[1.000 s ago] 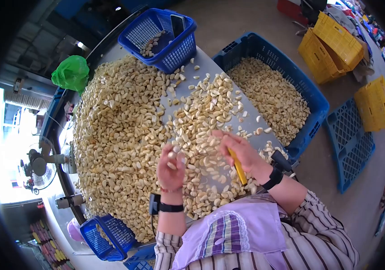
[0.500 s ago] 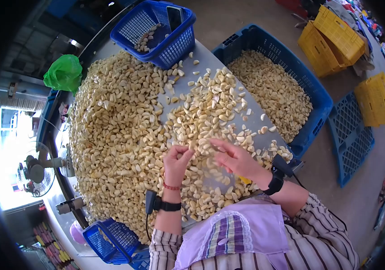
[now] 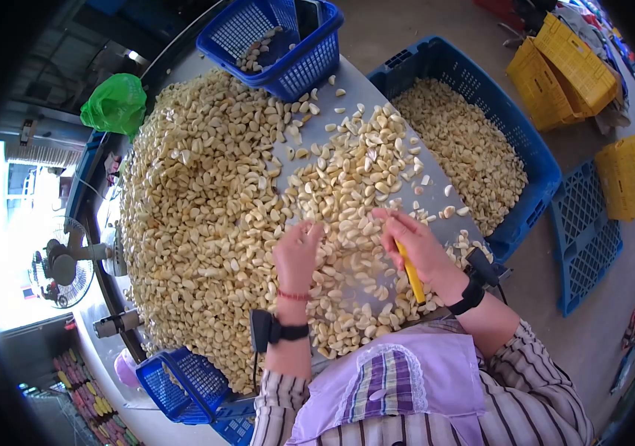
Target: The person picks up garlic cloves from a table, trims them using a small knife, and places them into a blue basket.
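A wide heap of peeled garlic cloves (image 3: 206, 201) covers the left of the metal table, with a looser spread of cloves (image 3: 354, 171) in the middle. My left hand (image 3: 297, 256) hovers over the cloves with its fingers curled together; what lies between them, if anything, is hidden. To its right, my right hand (image 3: 415, 241) holds a slim yellow-handled tool (image 3: 410, 275) against the palm, its dark end pointing down toward me. The tool's working end is hidden. The thumb and forefinger of this hand reach toward the left hand, and the two hands are apart.
A blue basket (image 3: 310, 70) with some cloves and a phone-like dark object stands at the far edge. On the right is a large blue crate (image 3: 533, 149) full of cloves. A smaller blue basket (image 3: 209, 383), a fan (image 3: 61, 271) and a green bag (image 3: 115, 104) are leftward.
My hands have drawn farther apart, the left moving slightly up. My right hand has turned, so the yellow tool now shows plainly. The whole view has shifted a little.
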`<control>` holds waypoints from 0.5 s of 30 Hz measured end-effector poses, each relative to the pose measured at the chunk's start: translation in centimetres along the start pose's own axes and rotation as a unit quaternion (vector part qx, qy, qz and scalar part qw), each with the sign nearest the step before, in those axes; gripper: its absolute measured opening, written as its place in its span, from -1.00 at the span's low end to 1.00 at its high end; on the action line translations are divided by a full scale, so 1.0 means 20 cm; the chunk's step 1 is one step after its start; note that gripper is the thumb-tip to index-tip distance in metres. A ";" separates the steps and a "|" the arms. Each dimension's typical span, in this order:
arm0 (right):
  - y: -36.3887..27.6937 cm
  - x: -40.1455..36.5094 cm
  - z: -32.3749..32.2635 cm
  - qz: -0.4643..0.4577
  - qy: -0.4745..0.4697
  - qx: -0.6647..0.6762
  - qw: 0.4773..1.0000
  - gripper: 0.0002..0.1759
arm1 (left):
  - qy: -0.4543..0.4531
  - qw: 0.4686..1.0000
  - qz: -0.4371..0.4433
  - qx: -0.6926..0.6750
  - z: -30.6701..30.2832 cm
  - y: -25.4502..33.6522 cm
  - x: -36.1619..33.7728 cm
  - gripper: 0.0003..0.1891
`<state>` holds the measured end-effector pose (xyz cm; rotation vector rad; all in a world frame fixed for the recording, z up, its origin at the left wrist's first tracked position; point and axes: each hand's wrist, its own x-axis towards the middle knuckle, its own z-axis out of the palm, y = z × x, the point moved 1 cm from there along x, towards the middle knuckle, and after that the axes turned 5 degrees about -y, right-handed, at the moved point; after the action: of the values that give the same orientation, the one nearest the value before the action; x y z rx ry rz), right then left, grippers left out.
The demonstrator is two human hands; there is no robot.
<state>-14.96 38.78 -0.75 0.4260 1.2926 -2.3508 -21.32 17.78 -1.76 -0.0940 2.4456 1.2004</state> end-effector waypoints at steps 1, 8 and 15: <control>-0.02 0.00 0.00 0.004 0.003 -0.007 1.000 -0.50 | 0.076 0.989 0.047 0.115 0.01 -0.08 0.10 -0.79; 0.05 0.01 0.02 -0.010 -0.009 -0.064 0.998 -0.51 | -0.087 0.961 -0.087 -0.246 -0.04 -0.17 0.14 -0.77; 0.04 -0.04 0.16 -0.032 -0.143 -0.220 0.964 -0.42 | -0.195 0.868 -0.062 -0.452 -0.02 -0.08 -0.19 -0.88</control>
<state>-14.06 35.88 0.73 -0.0927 1.6373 -1.9931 -17.68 15.97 -1.28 -0.2387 1.3533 1.9703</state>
